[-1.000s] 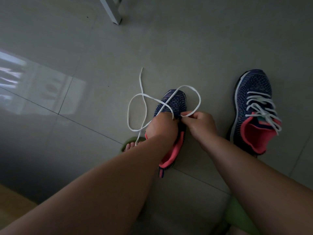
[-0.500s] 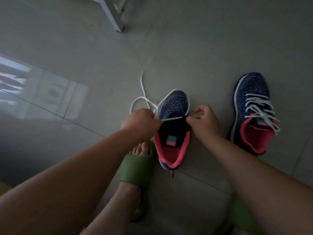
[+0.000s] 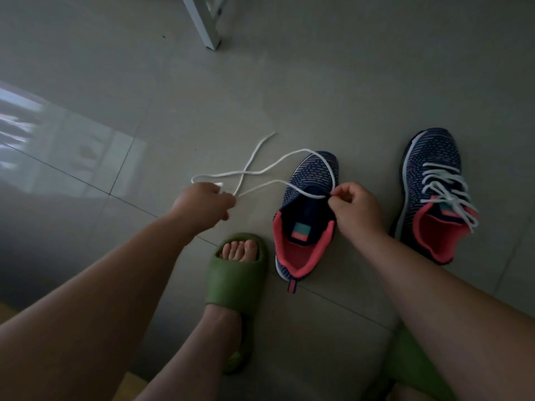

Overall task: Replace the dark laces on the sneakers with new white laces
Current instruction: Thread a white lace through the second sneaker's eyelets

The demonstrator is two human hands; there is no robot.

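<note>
Home interior: glossy grey floor tiles [image 3: 202,96], green house slipper [image 3: 234,280], white furniture leg [image 3: 204,24].

The near sneaker [image 3: 311,180] has a navy knit upper with fine multicoloured dashes, a coral-pink lining and a teal-and-coral tongue label; the lace [image 3: 260,169] running from it is white. The far sneaker [image 3: 434,157] shows the same navy dashed knit, coral-pink lining and a white sole edge, and its laces [image 3: 445,186] are white. The slide [image 3: 236,273] is plain olive green, and the floor [image 3: 318,82] is pale grey glossy tile with dark joints.
</note>
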